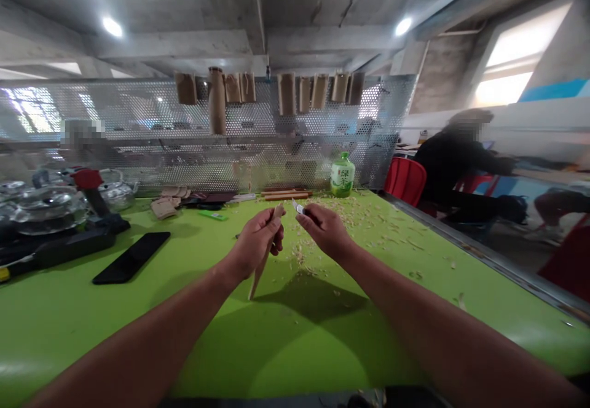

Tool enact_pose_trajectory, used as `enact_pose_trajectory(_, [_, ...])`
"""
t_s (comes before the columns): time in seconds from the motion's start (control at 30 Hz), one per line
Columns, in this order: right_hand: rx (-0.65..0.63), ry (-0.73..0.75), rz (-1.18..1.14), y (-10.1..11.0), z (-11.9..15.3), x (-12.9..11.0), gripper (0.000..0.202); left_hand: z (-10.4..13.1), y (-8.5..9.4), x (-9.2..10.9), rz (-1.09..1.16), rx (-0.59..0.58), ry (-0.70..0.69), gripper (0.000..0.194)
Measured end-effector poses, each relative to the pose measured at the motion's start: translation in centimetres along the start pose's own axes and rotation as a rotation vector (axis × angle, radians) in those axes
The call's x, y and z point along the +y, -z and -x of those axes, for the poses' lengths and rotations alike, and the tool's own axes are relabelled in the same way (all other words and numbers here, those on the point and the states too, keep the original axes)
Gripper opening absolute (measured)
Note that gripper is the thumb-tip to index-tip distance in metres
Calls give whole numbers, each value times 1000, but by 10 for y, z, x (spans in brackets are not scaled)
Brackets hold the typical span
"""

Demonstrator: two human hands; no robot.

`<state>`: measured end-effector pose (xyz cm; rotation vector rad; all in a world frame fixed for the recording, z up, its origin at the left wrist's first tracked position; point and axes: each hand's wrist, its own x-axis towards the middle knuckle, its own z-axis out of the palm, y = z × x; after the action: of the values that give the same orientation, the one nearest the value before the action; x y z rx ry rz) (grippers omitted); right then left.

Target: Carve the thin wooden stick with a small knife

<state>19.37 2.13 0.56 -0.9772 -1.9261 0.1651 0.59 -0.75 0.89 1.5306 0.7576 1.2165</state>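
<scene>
My left hand [259, 236] is closed round a slim, pale wooden stick [259, 276]. The stick slants down, with its lower end close to the green tabletop, and its upper tip pokes out above my thumb. Just to the right, my right hand [329, 230] grips a small carving knife [299, 209], its short blade pointing up and left towards the stick's tip. A narrow gap shows between blade and stick. Most of the knife's handle is hidden in my fingers. Pale wood shavings [302, 257] lie on the table below and between my hands.
A black phone [131, 258] lies left, near glass teapots [48, 208] and a red-and-black power tool [90, 184]. A green tea bottle [342, 176] stands at the back before a perforated metal screen [258, 150]. A seated person [454, 162] is at another table on the right.
</scene>
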Motion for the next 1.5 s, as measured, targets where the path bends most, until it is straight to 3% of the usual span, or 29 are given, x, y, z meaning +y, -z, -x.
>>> enact_pose_trajectory(0.17, [-73,86,94,4,2,-8,35,0,-1,1,-27,50,-1,25])
enact_pose_trajectory(0.47, [-108,74,189,0,2,-12,36,2,-3,0,-120,38,-25,22])
enact_pose_trajectory(0.77, [-70,75,240,-1,4,-15,33,3,-2,2,-132,39,-17,20])
enact_pose_trajectory(1.03, [166,-156,135,19,-10,11,35,9,-8,3,-174,-18,-7,22])
enact_pose_trajectory(1.13, [168,-105,111,21,-9,11,35,7,-7,2,-122,41,-31,24])
enact_pose_trajectory(1.27, [58,33,119,14,-2,-1,33,6,-5,3,-90,85,-55,24])
enact_pose_trajectory(1.5, [-13,155,146,8,4,-13,33,6,-7,6,-60,69,-75,26])
